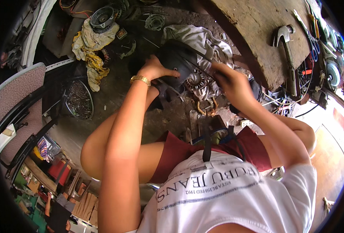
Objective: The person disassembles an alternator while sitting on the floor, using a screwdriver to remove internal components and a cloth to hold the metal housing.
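A dark grey, rounded motor housing (pixel 182 70) lies on the floor in front of my crossed legs. My left hand (pixel 156 69) grips its near left side, thumb stretched across the surface. Just right of the housing shows a ring of windings (pixel 195 80), probably a motor's stator, with a greyish cloth below it. My right hand (pixel 234 83) is closed and blurred by motion, to the right of the ring. A thin dark strip or rod runs from its fingers toward the housing, its kind unclear. The far side of the housing is hidden in shadow.
A wooden bench (pixel 253 42) juts in at upper right, bearing a hammer (pixel 287 50) and scissors (pixel 311 40). A grey cloth (pixel 195 35), a yellow-stained rag (pixel 96 42) and round metal parts lie beyond. At left stand a basin of small metal pieces (pixel 78 100) and a chair (pixel 22 89). Another person (pixel 61 209) is at lower left.
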A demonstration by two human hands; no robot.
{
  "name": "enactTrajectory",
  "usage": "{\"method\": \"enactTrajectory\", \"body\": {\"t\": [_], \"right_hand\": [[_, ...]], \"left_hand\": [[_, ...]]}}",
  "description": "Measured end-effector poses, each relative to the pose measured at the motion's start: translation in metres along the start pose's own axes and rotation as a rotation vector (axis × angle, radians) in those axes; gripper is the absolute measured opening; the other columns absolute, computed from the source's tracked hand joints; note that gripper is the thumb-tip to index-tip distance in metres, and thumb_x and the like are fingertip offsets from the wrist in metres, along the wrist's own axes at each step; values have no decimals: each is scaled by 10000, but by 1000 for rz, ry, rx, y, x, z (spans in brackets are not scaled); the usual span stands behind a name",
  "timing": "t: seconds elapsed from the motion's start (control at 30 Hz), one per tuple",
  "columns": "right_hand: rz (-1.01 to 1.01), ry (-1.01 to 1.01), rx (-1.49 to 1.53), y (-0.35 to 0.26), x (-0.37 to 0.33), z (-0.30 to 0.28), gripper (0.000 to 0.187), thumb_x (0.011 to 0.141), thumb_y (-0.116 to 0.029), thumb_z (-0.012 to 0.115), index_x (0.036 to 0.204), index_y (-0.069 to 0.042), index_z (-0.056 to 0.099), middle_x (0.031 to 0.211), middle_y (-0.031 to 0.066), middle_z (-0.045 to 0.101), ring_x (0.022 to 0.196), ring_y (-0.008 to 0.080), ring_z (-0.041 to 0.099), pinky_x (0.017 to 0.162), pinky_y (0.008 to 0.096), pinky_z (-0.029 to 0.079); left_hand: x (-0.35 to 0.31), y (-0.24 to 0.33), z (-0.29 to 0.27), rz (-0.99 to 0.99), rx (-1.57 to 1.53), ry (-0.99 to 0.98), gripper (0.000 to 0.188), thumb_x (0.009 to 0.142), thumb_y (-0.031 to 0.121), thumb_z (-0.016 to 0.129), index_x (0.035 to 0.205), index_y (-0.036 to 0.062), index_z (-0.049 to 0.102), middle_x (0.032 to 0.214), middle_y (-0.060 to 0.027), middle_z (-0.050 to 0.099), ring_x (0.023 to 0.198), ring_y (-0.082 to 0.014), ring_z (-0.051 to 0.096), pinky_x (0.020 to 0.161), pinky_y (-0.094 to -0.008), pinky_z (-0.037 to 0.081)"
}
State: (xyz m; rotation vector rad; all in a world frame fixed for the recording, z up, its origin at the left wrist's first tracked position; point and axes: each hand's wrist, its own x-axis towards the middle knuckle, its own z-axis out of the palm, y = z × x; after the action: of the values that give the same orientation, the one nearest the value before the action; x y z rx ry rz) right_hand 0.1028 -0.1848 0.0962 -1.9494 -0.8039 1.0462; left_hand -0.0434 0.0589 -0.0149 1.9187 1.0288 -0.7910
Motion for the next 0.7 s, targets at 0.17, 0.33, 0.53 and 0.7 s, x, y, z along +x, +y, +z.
{"method": "enactTrajectory", "body": {"t": [0.17, 0.33, 0.53, 0.7], "right_hand": [[-257, 84, 116, 16, 102, 67, 349, 903, 41, 557, 1232, -58, 615, 1203, 163, 668, 1090, 293, 656, 938, 348, 491], [-320, 173, 251, -17, 55, 3, 466, 896, 18, 574, 1346, -93, 523, 1239, 189, 640, 1162, 314, 619, 948, 408, 478], [-262, 165, -69, 9, -62, -47, 491, 881, -50, 621, 1351, -118, 497, 1052, 214, 673, 969, 431, 634, 817, 470, 508], [-61, 302, 120, 56, -144, -26, 523, 835, 30, 587, 1344, -52, 497, 1053, 276, 655, 1005, 436, 637, 845, 442, 510]], "left_hand": [[21, -19, -2, 122, -133, -141, 1290, 428, 518, 954, 1397, -102, 368, 1392, -233, 500, 1283, -314, 513, 982, -389, 490], [1, 3, 0, -47, -17, -93, 1366, 430, 529, 951, 1421, -112, 262, 1379, -247, 471, 1164, -323, 594, 710, -414, 621], [-4, 8, -11, -88, 8, -139, 1301, 495, 545, 924, 1426, -83, 266, 1381, -242, 476, 1164, -335, 592, 721, -415, 606], [-17, 27, -17, -180, 116, -162, 1147, 632, 545, 866, 1478, 34, 284, 1387, -185, 519, 1214, -352, 555, 819, -525, 552]]}}
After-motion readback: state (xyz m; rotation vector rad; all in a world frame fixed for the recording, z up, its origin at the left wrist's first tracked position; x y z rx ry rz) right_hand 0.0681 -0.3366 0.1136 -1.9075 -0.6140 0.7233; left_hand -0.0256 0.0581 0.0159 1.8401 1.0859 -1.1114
